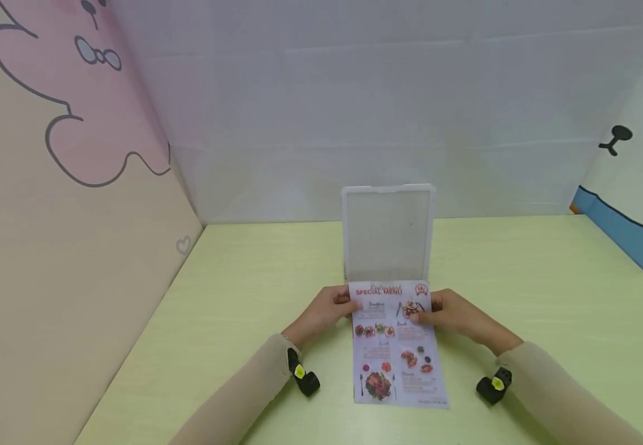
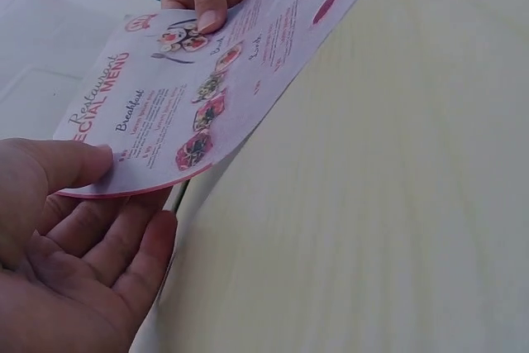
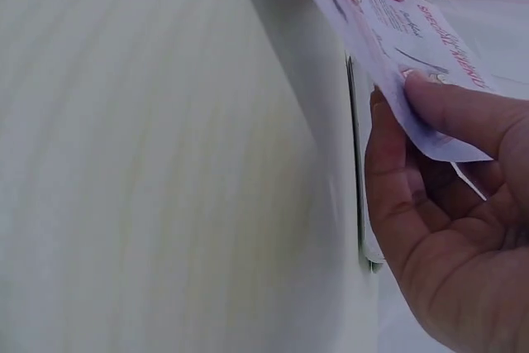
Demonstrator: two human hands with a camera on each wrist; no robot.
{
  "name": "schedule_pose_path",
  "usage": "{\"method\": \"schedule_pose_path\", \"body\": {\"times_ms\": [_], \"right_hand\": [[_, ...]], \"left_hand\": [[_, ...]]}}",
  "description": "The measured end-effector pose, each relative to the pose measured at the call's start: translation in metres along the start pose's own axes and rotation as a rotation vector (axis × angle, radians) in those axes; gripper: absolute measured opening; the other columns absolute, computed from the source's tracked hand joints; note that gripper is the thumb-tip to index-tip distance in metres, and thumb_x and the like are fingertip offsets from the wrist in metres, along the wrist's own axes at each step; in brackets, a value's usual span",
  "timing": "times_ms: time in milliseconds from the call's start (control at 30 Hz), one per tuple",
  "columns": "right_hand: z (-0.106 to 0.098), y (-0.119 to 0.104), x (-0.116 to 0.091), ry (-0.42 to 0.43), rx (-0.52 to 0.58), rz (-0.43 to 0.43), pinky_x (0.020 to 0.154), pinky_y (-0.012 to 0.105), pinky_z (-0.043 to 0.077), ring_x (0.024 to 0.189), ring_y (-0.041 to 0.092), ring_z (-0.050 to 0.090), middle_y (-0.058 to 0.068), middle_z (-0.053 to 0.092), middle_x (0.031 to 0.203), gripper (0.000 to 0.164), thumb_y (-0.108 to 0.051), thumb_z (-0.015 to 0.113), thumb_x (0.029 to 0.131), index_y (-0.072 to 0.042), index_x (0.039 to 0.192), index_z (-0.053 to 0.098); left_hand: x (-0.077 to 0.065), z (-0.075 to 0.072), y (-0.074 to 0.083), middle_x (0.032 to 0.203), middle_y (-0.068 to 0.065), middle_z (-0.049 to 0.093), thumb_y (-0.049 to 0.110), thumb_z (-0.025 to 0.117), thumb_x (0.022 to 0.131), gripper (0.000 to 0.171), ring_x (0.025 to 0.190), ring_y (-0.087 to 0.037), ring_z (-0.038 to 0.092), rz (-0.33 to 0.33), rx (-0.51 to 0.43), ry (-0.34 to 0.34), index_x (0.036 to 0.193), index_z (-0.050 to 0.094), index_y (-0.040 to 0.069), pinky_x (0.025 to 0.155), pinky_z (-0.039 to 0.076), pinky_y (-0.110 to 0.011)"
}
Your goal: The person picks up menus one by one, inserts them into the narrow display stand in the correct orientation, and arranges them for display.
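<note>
A printed restaurant menu sheet [image 1: 393, 346] is held up between both hands, food pictures facing me. My left hand [image 1: 329, 312] pinches its left edge, thumb on the printed face and fingers behind. At the opposite edge my right hand [image 1: 454, 315] pinches it the same way. In the left wrist view the menu bends slightly between the two grips, its near edge raised off the table. Behind the sheet's top edge stands a white-framed clear panel [image 1: 389, 232], upright; its lower part is hidden by the menu.
The pale yellow-green table [image 1: 254, 278] spreads out on both sides. A white sheet-like wall [image 1: 310, 111] closes off the back. Side walls bear cartoon animals, a pink one [image 1: 88, 123] at left and a white one [image 1: 632, 185] at right. Each wrist wears a black strap.
</note>
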State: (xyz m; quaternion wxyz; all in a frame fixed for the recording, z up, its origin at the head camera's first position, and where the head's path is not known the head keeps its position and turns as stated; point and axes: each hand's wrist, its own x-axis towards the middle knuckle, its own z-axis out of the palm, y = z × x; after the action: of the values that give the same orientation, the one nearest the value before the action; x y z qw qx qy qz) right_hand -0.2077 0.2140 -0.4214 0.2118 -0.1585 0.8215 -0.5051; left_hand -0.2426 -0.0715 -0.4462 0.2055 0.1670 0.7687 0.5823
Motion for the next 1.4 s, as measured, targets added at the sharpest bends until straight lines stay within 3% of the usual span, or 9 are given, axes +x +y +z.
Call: {"method": "schedule_pose_path", "body": {"times_ms": [167, 400, 967, 1400], "right_hand": [[-0.004, -0.004, 0.002, 0.017, -0.006, 0.008, 0.076, 0.026, 0.053, 0.083, 0.021, 0.070, 0.012, 0.073, 0.097, 0.035, -0.025, 0.066, 0.091, 0.002, 0.113, 0.066], [-0.009, -0.010, 0.002, 0.038, -0.018, -0.004, 0.078, 0.030, 0.054, 0.083, 0.020, 0.070, 0.012, 0.073, 0.098, 0.036, -0.025, 0.065, 0.092, 0.003, 0.115, 0.064], [-0.027, -0.036, 0.002, 0.123, -0.058, -0.014, 0.081, 0.033, 0.052, 0.088, 0.019, 0.069, 0.012, 0.073, 0.101, 0.037, -0.027, 0.066, 0.092, 0.001, 0.117, 0.065], [-0.040, -0.051, 0.003, 0.167, -0.086, -0.029, 0.082, 0.034, 0.052, 0.087, 0.017, 0.069, 0.013, 0.072, 0.103, 0.040, -0.028, 0.065, 0.092, 0.002, 0.118, 0.063]], "left_hand": [[0.001, -0.001, 0.006, 0.112, -0.014, 0.071, 0.011, 0.058, 0.096, 0.028, 0.091, -0.019, 0.071, 0.009, -0.091, -0.019, 0.123, 0.063, 0.004, 0.081, 0.056, -0.030], [0.004, -0.002, 0.015, 0.112, -0.017, 0.070, 0.010, 0.055, 0.097, 0.026, 0.091, -0.021, 0.071, 0.043, -0.104, -0.017, 0.121, 0.063, 0.000, 0.081, 0.057, -0.033], [0.012, -0.014, 0.046, 0.115, -0.016, 0.069, 0.013, 0.054, 0.099, 0.029, 0.097, -0.021, 0.070, 0.115, -0.048, 0.013, 0.124, 0.062, 0.002, 0.085, 0.056, -0.033], [0.018, -0.020, 0.071, 0.114, -0.013, 0.069, 0.016, 0.056, 0.098, 0.030, 0.096, -0.020, 0.070, 0.115, -0.016, 0.045, 0.126, 0.062, 0.005, 0.083, 0.056, -0.033]]}}
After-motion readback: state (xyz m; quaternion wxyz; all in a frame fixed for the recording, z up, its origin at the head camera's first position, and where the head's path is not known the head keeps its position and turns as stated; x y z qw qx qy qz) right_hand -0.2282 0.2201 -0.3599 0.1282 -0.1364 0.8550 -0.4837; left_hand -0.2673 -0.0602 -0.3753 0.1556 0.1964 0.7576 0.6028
